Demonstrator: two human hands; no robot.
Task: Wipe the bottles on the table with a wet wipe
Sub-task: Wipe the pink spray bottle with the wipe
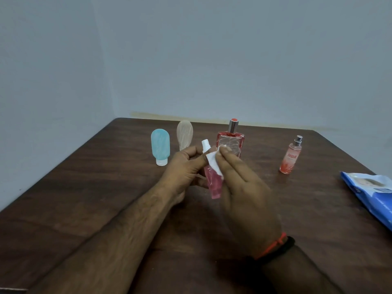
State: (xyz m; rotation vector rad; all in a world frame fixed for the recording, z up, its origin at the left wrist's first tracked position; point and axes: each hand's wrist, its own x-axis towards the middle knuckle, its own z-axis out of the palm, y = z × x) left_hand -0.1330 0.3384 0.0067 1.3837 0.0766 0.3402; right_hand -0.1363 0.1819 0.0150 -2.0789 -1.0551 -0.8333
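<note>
The left hand (184, 166) grips a pink bottle (214, 183) above mid-tabletop (84, 187); the right hand (244, 187) pinches a wipe (214, 164) against it. Four bottles stand toward the far edge: blue (160, 146), beige (184, 133), red (230, 141), orange (291, 155). A wipe pack (369, 194) overhangs the right edge.

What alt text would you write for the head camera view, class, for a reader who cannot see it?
Over a dark wooden table, the left hand holds a small pink spray bottle while the right hand presses a white wet wipe against it. Behind stand a blue tube, a beige tube, a red perfume bottle and an orange spray bottle; a blue wipes pack lies right.
</note>
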